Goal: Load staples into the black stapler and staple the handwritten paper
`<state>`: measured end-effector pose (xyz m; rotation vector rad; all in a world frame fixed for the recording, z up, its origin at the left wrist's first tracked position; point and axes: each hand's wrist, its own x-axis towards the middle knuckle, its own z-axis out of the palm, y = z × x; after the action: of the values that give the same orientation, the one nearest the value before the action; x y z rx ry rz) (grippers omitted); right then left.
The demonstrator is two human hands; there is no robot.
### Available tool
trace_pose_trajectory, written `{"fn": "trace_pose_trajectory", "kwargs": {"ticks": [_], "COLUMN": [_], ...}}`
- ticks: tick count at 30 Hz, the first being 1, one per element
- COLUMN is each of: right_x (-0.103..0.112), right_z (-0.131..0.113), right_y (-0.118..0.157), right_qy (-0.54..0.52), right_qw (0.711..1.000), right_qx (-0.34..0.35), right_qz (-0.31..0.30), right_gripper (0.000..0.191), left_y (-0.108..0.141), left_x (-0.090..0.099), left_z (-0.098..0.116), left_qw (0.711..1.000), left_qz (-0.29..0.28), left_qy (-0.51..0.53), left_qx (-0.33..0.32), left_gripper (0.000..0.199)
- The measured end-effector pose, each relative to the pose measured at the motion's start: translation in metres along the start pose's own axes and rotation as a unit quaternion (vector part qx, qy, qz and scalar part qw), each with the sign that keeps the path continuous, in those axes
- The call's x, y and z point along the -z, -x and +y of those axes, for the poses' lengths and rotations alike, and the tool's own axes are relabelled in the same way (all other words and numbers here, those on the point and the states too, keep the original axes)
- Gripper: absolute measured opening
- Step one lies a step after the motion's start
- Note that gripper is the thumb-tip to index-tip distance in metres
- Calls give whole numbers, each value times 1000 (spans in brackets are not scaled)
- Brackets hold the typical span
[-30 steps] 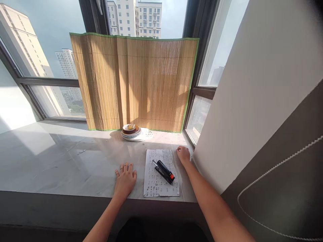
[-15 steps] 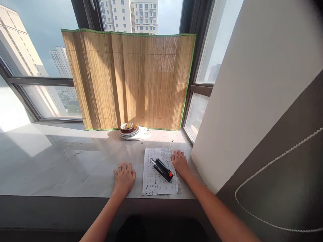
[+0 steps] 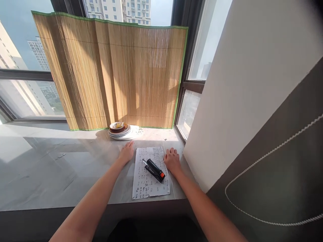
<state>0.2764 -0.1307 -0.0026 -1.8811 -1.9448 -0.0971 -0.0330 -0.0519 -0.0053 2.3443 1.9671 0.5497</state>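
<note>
Sheets of white paper (image 3: 141, 181) with handwriting lie on the sill, their lower edge torn or uneven. On them rests a black stapler (image 3: 154, 170) with an orange-red patch at its near end. My left hand (image 3: 127, 153) is just off the paper's upper left corner, fingers stretched forward; I cannot tell whether it touches the sheet. At the right edge of the paper, my right hand (image 3: 172, 159) rests with loosely bent fingers, slightly apart. Neither hand holds anything visible.
A stack of small plates and dishes (image 3: 119, 131) stands behind the paper, against a bamboo blind (image 3: 141, 77) that leans on the window. To the right rises a white wall (image 3: 227, 87). A beaded cord (image 3: 227, 191) hangs at far right. The marble sill (image 3: 63, 178) ends at a front edge.
My left hand has moved forward and toward the upper left corner of the paper, its fingers now pointing ahead. My right hand stays by the paper's right edge. The view has shifted slightly.
</note>
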Motion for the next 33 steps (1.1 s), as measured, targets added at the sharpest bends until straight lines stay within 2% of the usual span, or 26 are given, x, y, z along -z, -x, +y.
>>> {"fn": "trace_pose_trajectory", "kwargs": {"ticks": [3, 6, 9, 12, 17, 19, 22, 26, 28, 30, 32, 33], "right_x": [-2, -3, -4, -4, -6, -6, -3, 10, 17, 22, 23, 23], "right_z": [1, 1, 2, 3, 4, 5, 5, -1, -8, -16, -23, -26], "right_y": [-1, -2, -2, -2, -1, -2, -3, 7, 19, 35, 50, 55], "right_qy": [2, 2, 6, 5, 1, -7, -55, -163, -257, -345, -362, -354], "right_qw": [1000, 1000, 1000, 1000, 1000, 1000, 998, 984, 962, 928, 908, 908], "right_qx": [0, -3, -2, 6, 10, 11, 16, 22, 57, 138, 208, 217], "right_qz": [-2, -4, 1, 5, 11, 17, 27, 67, 69, 21, -39, -55], "right_gripper": [17, 18, 20, 22, 20, 18, 16, 13, 14, 20, 43, 56], "left_y": [-6, 1, 19, 43, 81, 93, 108, 123, 128, 130, 130, 130], "left_x": [-10, -12, -7, 1, 14, 18, 18, 14, 13, 14, 16, 17], "left_z": [-2, -2, 3, 12, 31, 38, 45, 51, 52, 53, 52, 52], "left_qw": [1000, 999, 998, 998, 996, 995, 988, 980, 978, 974, 969, 965], "left_qz": [-8, 14, 38, 65, 81, 90, 138, 183, 182, 179, 177, 177], "left_qy": [1, 11, 12, 0, -22, -27, 5, 77, 101, 123, 151, 166], "left_qx": [-13, -31, -40, -14, 17, 40, 68, 10, -27, -58, -88, -102], "left_gripper": [50, 43, 32, 27, 41, 41, 35, 23, 23, 23, 22, 22]}}
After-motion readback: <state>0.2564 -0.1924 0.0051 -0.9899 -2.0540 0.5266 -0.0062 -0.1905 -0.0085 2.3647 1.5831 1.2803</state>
